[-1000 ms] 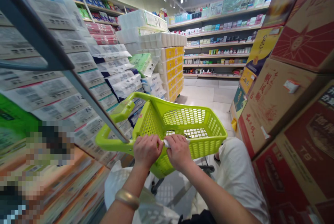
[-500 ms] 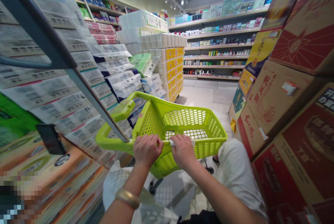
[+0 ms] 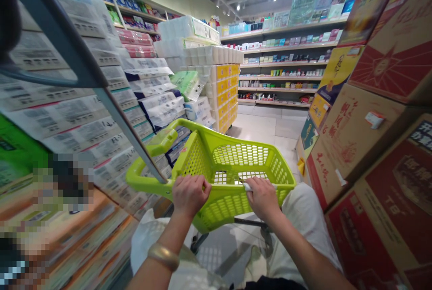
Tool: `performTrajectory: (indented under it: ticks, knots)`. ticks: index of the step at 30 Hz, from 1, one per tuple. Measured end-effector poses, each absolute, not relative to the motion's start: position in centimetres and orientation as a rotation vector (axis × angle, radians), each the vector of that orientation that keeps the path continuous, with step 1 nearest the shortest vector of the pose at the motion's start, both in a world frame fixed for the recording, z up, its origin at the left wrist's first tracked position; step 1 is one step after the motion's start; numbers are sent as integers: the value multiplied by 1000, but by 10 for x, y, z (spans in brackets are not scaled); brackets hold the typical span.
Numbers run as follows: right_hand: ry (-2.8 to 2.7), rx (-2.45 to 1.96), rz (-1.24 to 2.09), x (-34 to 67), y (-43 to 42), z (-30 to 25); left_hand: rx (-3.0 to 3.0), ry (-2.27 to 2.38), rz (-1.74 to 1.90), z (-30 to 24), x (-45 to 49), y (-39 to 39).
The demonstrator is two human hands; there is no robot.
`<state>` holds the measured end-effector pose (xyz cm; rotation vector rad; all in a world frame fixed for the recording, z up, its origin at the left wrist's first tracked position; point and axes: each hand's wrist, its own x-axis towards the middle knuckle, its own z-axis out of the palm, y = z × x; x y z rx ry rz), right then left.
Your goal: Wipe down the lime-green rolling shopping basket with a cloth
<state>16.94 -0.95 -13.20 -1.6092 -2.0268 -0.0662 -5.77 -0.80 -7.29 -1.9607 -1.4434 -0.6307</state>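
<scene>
A lime-green plastic shopping cart basket [image 3: 236, 206] with perforated walls stands crosswise in front of me. My left hand [image 3: 191, 194] is closed around its near rim, close to the handle end. Farther right on the same rim, my right hand [image 3: 262, 196] is closed over a small white wipe [image 3: 249, 187], maybe tissue or cloth, pressing it against the edge. Most of the wipe is hidden under the fingers. Inside, the basket shows only its slatted floor. A metal pole [image 3: 130, 134] with a dark grey handle top rises from the cart's left end.
Stacked packs of paper [image 3: 84, 114] wall the left side. Cartons [image 3: 354, 132] are piled close on the right. Paper rolls and yellow packs [image 3: 226, 89] stand ahead on a wheeled base. Shelves of small products [image 3: 283, 60] line the back, beyond a tiled floor [image 3: 259, 121].
My right hand has slid right along the near rim with the white wipe, toward the basket's far end. My left hand stays on the rim. The view has shifted slightly.
</scene>
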Motion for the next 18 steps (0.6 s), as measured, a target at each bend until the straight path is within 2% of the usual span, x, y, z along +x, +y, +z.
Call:
performTrajectory:
  ticks: [9,18]
  knots:
    - [-2108,-1376,40,82,-7,-112,-1985,-1406,-635,-74,-53,-9]
    - [-2043,-1494,-137,160,-16,-138,-2015,-1409,-667,-73,-61,-4]
